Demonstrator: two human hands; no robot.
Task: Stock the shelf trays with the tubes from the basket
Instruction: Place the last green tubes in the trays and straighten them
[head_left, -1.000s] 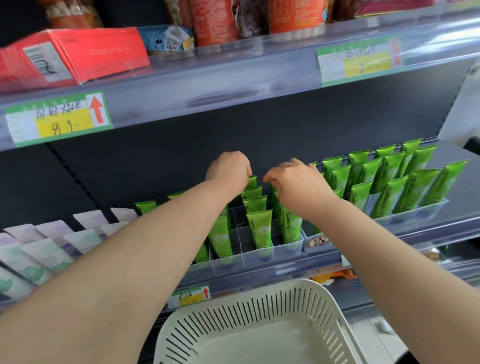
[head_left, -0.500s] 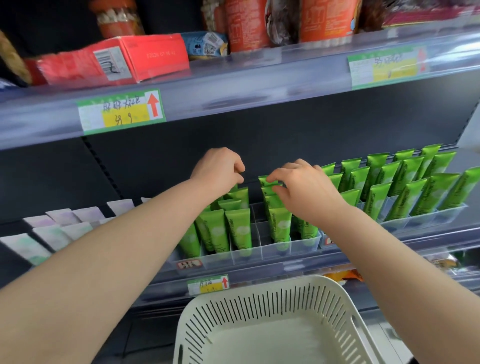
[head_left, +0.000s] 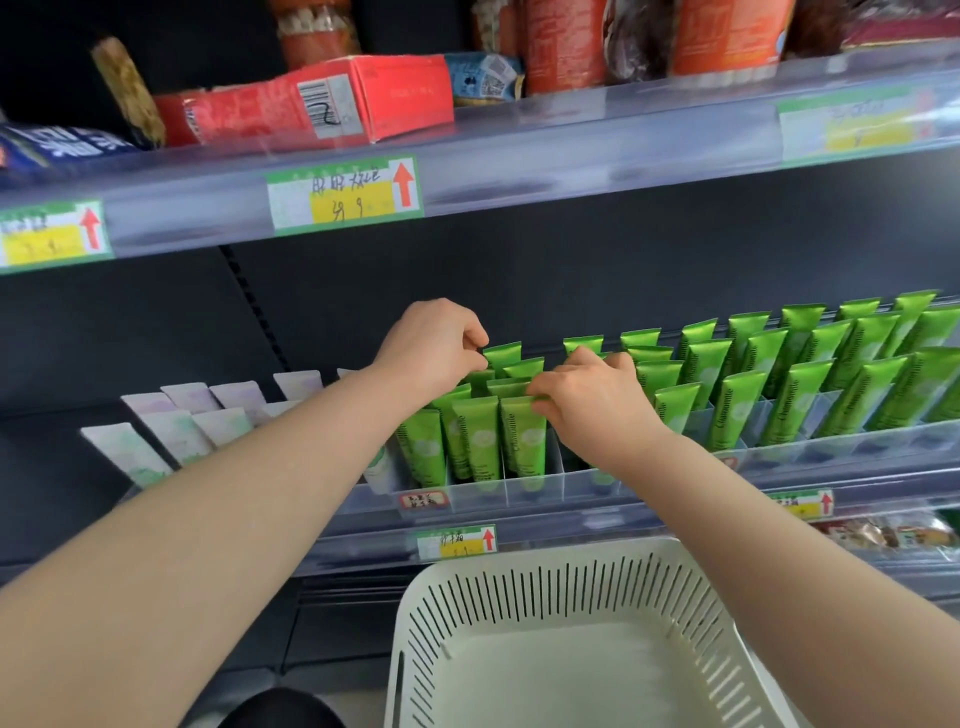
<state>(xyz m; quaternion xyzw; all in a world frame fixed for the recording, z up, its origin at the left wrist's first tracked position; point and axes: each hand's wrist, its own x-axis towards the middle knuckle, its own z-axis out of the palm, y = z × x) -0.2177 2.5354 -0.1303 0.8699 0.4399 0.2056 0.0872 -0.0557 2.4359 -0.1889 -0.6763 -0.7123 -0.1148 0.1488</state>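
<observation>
Nearest the camera sits the white slotted basket (head_left: 571, 592), its pale floor in plain view below the shelf edge. Two bare forearms reach up over it from the lower corners toward the middle shelf.

The right hand (head_left: 597, 400) has its thumb and forefinger curled narrow, pinching the crimped top of the front green tube (head_left: 522, 441). This tube stands cap down, leaning back, in a front slot of the clear tray (head_left: 519, 488). A little further in, the left hand (head_left: 434, 345) is curled with its fingertips at the top of a rear green tube (head_left: 501, 354) in the same tray. I cannot tell whether it actually grips that tube.

To the right, many more green tubes (head_left: 831, 395) stand in rows in the neighbouring clear compartments, all tilted the same way. To the left, pale tubes (head_left: 171, 431) lean in their own rows on the shelf.

Above and behind, the upper shelf (head_left: 571, 150) carries a price label (head_left: 343, 195) with a red arrow on its front strip, and a red box (head_left: 363, 98) lies on top.
</observation>
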